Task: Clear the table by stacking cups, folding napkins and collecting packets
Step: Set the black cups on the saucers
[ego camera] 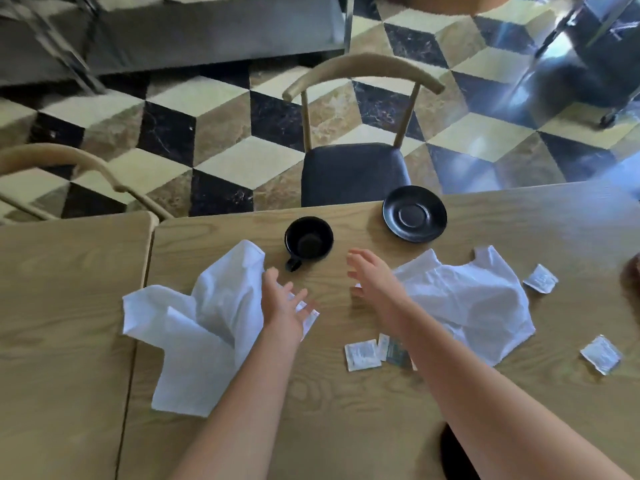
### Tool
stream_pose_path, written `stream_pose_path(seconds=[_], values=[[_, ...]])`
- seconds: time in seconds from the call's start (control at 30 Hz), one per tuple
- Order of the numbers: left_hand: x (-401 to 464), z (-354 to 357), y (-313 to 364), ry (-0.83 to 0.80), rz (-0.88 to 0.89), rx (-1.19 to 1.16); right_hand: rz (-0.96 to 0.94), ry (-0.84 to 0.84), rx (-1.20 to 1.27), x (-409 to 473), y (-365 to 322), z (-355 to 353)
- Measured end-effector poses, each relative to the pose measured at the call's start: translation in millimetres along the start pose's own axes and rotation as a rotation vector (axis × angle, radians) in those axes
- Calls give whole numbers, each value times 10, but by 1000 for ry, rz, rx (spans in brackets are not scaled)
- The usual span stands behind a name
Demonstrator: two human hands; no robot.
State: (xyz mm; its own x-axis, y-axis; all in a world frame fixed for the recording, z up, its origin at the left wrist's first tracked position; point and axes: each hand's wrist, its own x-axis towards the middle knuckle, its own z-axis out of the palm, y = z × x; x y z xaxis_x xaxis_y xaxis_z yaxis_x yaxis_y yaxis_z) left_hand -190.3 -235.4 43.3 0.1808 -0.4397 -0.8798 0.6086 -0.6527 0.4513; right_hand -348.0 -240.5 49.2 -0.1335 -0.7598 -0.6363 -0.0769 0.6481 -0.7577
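A black cup (309,241) stands upright on the wooden table (346,403), handle toward me. A black saucer (414,213) lies beyond it to the right. One crumpled white napkin (204,327) sprawls on the left, another white napkin (478,306) on the right. Several small packets lie around: one packet (362,355) near the middle, a second packet (540,278) at the right, a third packet (601,354) further right. My left hand (284,303) hovers open over the left napkin's edge. My right hand (372,275) is open beside the cup, holding nothing.
A chair with a dark seat (351,171) stands at the table's far edge behind the cup. A second wooden chair (69,168) is at the far left. A seam (138,306) separates this table from another on the left. A dark round object (457,452) sits near my right forearm.
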Motion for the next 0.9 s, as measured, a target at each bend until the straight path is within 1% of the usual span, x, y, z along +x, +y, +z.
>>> stream_pose_path(seconds=[0.13, 0.4, 0.47, 0.67, 0.8, 0.9], values=[[288, 123, 177, -26, 17, -48, 28, -9, -7, 394, -185, 140], [622, 218, 311, -107, -42, -93, 102, -77, 10, 879, -330, 348], [677, 223, 324, -115, -35, -112, 88, -78, 7, 931, -309, 379], [743, 196, 257, -36, -15, -83, 35, -60, 48, 984, -198, 443], [744, 184, 211, -43, -11, -83, 9, -61, 66, 970, -167, 455], [706, 185, 194, -91, -3, -20, -9, -54, 59, 943, -139, 420]])
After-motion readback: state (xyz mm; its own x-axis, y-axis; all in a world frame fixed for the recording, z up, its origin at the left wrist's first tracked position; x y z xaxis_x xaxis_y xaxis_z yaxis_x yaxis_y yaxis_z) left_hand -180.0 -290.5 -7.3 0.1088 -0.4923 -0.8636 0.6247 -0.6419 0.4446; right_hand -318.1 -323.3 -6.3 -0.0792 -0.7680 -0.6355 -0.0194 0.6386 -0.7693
